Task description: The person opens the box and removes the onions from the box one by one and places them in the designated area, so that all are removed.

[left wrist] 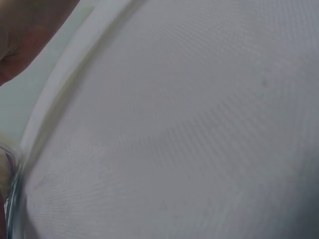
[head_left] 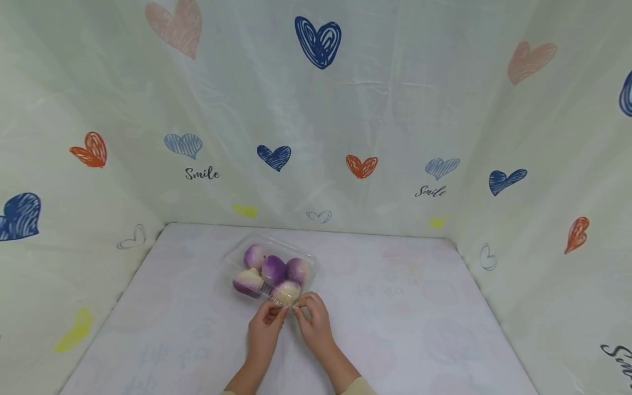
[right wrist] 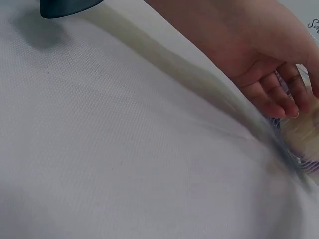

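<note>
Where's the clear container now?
In the head view, the clear container sits left of centre on the table, its near edge at the left hand and right hand.

The left forearm (head_left: 248, 376) slants forward and rightward, the right forearm (head_left: 340, 366) forward and leftward, so the two converge. The left hand (head_left: 266, 325) and right hand (head_left: 314, 320) sit near each other, thumbs (head_left: 298, 316) almost meeting, each in a pinch. The right hand's fingers (right wrist: 275, 95) bend, lying side by side.
</note>
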Demonstrator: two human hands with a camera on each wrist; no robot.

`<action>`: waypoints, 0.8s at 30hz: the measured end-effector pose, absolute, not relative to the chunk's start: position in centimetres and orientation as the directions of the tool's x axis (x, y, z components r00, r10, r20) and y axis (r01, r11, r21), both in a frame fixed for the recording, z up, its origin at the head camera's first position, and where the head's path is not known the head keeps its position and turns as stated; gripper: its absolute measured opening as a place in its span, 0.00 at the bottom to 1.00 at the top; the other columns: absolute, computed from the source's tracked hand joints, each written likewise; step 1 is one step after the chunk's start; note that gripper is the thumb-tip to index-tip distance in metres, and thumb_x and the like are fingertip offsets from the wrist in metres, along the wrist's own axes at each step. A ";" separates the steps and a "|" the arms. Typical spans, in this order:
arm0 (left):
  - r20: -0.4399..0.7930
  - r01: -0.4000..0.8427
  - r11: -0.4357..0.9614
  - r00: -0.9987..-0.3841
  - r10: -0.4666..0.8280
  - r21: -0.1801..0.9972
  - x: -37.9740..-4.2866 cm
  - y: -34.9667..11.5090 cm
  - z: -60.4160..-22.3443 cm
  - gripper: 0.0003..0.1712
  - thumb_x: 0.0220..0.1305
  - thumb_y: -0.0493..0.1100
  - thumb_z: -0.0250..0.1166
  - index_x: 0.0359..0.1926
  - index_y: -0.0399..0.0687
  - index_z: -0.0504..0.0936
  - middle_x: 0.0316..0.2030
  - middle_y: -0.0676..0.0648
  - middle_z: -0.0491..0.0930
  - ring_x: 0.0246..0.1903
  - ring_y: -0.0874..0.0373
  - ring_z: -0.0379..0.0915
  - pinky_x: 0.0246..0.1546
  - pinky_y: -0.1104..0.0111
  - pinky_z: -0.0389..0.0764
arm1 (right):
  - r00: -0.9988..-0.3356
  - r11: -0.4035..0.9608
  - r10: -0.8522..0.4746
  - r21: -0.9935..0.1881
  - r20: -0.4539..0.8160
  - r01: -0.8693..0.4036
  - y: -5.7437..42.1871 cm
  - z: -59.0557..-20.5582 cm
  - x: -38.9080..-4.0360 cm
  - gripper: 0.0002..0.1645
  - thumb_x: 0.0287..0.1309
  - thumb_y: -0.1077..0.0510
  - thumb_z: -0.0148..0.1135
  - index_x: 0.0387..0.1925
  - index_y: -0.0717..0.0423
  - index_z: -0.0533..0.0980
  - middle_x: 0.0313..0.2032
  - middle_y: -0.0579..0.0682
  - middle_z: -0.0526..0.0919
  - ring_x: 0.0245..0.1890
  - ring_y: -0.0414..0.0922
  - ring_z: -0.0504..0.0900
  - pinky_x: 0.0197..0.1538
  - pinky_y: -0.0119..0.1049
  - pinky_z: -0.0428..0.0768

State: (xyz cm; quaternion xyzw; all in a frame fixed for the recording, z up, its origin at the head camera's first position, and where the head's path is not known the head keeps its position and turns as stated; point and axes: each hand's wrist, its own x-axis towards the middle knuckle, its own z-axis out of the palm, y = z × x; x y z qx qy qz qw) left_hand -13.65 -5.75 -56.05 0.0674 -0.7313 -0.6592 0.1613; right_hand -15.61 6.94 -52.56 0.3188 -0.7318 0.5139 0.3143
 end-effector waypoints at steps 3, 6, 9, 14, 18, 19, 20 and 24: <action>0.138 0.109 0.107 -0.938 -0.318 0.988 -13.8 -5.8 -55.9 0.08 0.58 0.35 0.71 0.32 0.40 0.79 0.25 0.48 0.80 0.23 0.63 0.74 0.24 0.72 0.78 | -0.609 0.268 -0.147 -0.561 0.780 -0.783 6.8 -52.4 -15.6 0.15 0.40 0.81 0.68 0.24 0.65 0.72 0.28 0.59 0.76 0.31 0.54 0.76 0.38 0.40 0.75; 0.120 0.092 0.102 -0.940 -0.318 0.991 -13.9 -5.8 -55.7 0.08 0.57 0.36 0.72 0.31 0.40 0.78 0.24 0.48 0.79 0.23 0.63 0.74 0.24 0.73 0.78 | -0.618 0.271 -0.151 -0.569 0.771 -0.776 6.8 -52.2 -15.5 0.15 0.40 0.81 0.67 0.24 0.65 0.71 0.27 0.59 0.77 0.31 0.54 0.76 0.37 0.41 0.75; 0.099 0.074 0.092 -0.943 -0.318 0.993 -14.0 -5.9 -55.6 0.09 0.57 0.35 0.72 0.30 0.41 0.78 0.24 0.48 0.79 0.23 0.62 0.74 0.25 0.73 0.77 | -0.629 0.274 -0.155 -0.578 0.762 -0.769 6.8 -51.9 -15.5 0.15 0.41 0.81 0.68 0.24 0.66 0.71 0.27 0.59 0.77 0.30 0.55 0.76 0.37 0.42 0.75; 0.071 0.050 0.075 -0.945 -0.318 0.996 -14.0 -6.1 -55.6 0.09 0.56 0.36 0.72 0.29 0.41 0.78 0.24 0.47 0.78 0.24 0.62 0.74 0.26 0.73 0.78 | -0.652 0.273 -0.162 -0.601 0.741 -0.751 6.7 -51.7 -15.5 0.16 0.41 0.81 0.67 0.24 0.65 0.71 0.27 0.58 0.77 0.31 0.55 0.76 0.37 0.42 0.77; 0.052 0.033 0.067 -0.949 -0.310 0.997 -14.0 -6.1 -55.7 0.10 0.57 0.36 0.72 0.29 0.40 0.77 0.24 0.47 0.79 0.25 0.61 0.75 0.27 0.72 0.79 | -0.664 0.267 -0.156 -0.616 0.732 -0.741 6.7 -51.7 -15.5 0.15 0.42 0.81 0.67 0.23 0.66 0.71 0.27 0.58 0.77 0.30 0.55 0.77 0.37 0.42 0.77; 0.054 0.034 0.070 -0.950 -0.307 0.997 -13.9 -6.1 -55.7 0.09 0.57 0.36 0.72 0.30 0.41 0.77 0.25 0.47 0.79 0.25 0.61 0.75 0.28 0.72 0.79 | -0.660 0.267 -0.154 -0.612 0.735 -0.744 6.7 -51.8 -15.5 0.15 0.41 0.81 0.67 0.23 0.66 0.71 0.27 0.58 0.77 0.30 0.55 0.77 0.37 0.42 0.77; 0.058 0.036 0.078 -0.951 -0.303 0.996 -13.9 -6.1 -55.7 0.09 0.57 0.36 0.72 0.30 0.41 0.77 0.25 0.47 0.80 0.26 0.62 0.75 0.28 0.72 0.79 | -0.658 0.266 -0.152 -0.611 0.738 -0.746 6.6 -51.8 -15.4 0.15 0.41 0.81 0.67 0.23 0.66 0.71 0.27 0.58 0.77 0.30 0.55 0.76 0.37 0.42 0.77; 0.072 0.046 0.098 -0.955 -0.288 0.994 -13.6 -6.1 -55.2 0.09 0.56 0.36 0.73 0.32 0.41 0.78 0.28 0.48 0.81 0.30 0.62 0.76 0.33 0.73 0.78 | -0.652 0.267 -0.140 -0.606 0.745 -0.750 6.5 -51.8 -15.3 0.16 0.40 0.81 0.68 0.23 0.65 0.71 0.26 0.58 0.77 0.29 0.55 0.76 0.37 0.42 0.76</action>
